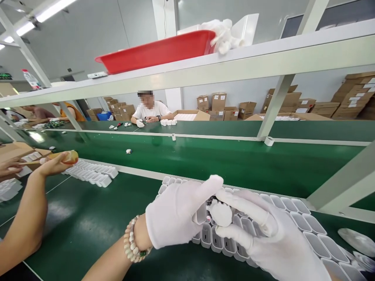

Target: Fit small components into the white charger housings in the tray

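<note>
Both gloved hands, left hand [175,212] and right hand [263,234], pinch a small white part [221,214] together above the near tray [310,224] of white cases, steadying it.

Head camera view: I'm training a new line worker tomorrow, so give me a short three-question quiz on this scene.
1. True or false: both of the wearer's hands, the left hand and the right hand, wear white gloves.
2. Multiple choice: the red bin sits A) on the green belt, B) on the overhead shelf, C) on the floor.
3. Fill in: the small white part held between the two hands is above a row of white ______.

Key
1. True.
2. B; it rests on the overhead shelf.
3. Cases: open white cases lined up along the near edge of the green belt.
</note>
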Available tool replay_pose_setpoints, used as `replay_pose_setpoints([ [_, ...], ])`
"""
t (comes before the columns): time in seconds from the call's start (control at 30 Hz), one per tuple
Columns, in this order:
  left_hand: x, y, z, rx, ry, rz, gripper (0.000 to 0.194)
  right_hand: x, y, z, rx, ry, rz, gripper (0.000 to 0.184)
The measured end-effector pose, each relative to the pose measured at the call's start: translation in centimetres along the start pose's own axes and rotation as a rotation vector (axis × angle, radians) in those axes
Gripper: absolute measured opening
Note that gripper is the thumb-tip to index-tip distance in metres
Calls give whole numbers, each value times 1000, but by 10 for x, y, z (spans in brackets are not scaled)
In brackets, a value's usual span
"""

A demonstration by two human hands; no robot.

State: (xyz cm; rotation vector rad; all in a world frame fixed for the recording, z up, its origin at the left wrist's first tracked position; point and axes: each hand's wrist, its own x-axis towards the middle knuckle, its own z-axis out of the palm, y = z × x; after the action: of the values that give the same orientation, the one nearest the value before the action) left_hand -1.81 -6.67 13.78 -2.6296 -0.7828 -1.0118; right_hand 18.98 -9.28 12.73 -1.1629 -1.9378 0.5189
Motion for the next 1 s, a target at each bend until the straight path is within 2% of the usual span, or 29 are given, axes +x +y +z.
replay_pose_setpoints([
  [0.13, -1, -3, 4, -44, -13, 47, 98, -4, -2, 2, -78, -18, -76, 32],
  [0.47, 0, -3, 8, -117, -87, 45, 100, -4, -6, 1, -272, 57, -227, 32],
  [0.77, -1, -2, 9, -75, -148, 18, 102, -7, -6, 3, -326, 77, -242, 39],
  [1.0, -1, -1, 11, -61, -163, -16, 102, -11, -4, 4, -309, 61, -221, 28],
])
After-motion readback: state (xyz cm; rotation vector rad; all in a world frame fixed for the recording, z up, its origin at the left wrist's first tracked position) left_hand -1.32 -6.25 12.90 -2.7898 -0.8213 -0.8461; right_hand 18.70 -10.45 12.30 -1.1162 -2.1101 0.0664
